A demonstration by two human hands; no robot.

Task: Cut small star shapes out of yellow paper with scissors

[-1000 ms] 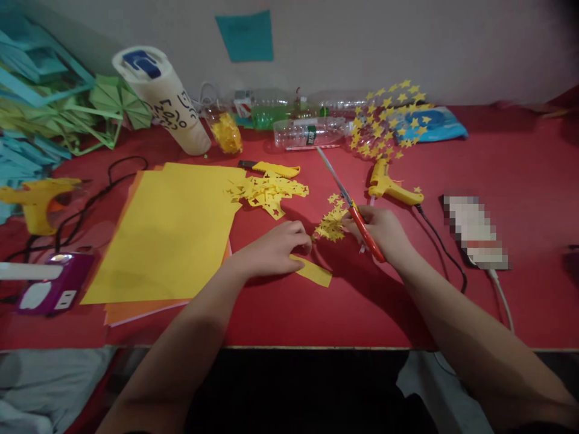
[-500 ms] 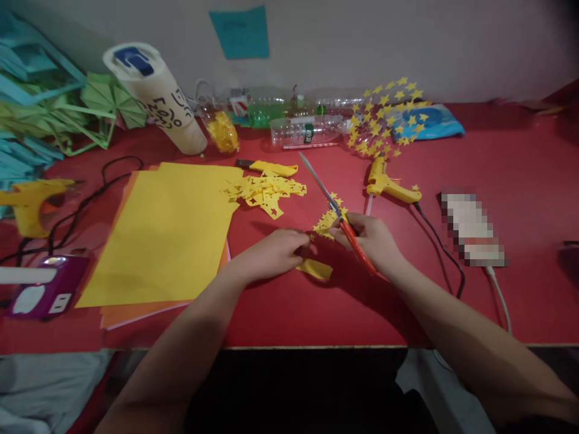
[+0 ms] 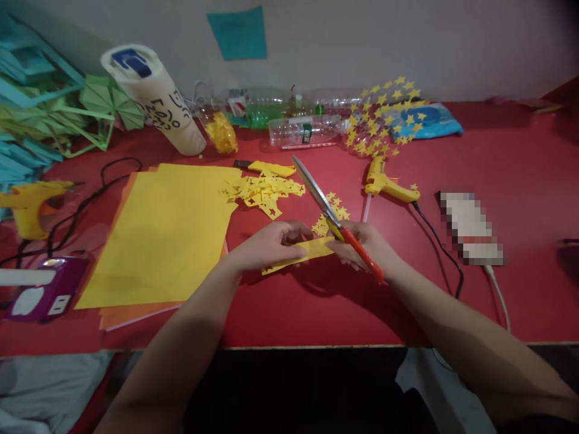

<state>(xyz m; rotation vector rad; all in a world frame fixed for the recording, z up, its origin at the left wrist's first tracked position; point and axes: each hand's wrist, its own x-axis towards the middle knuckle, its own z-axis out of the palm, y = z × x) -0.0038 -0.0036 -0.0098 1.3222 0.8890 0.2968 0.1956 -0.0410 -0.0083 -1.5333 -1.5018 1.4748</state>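
Note:
My left hand (image 3: 271, 244) is closed on the left part of a narrow yellow paper strip (image 3: 319, 247), holding it just above the red table. Scissors (image 3: 362, 253) with red handles rest in my right hand (image 3: 377, 247), blades pointing up and left. Fingers of that same hand also pinch the strip's right end. Behind the strip lies a small pile of yellow paper stars (image 3: 321, 228), partly covered by the scissors. Farther left is a heap of yellow scraps (image 3: 262, 194) with star-shaped holes.
Yellow sheets (image 3: 167, 235) are stacked at left. A yellow glue gun (image 3: 393, 190) lies right, another (image 3: 38, 202) far left. A utility knife (image 3: 274, 169), plastic bottles (image 3: 303, 129), a white tumbler (image 3: 169, 108) and a star-covered clear object (image 3: 375, 129) stand behind. A blurred-out phone-like device (image 3: 473, 229) lies right.
The yellow strip, lying on the table before, is now lifted and stretched between both hands. My right hand has come slightly down, and the scissors have shifted with it.

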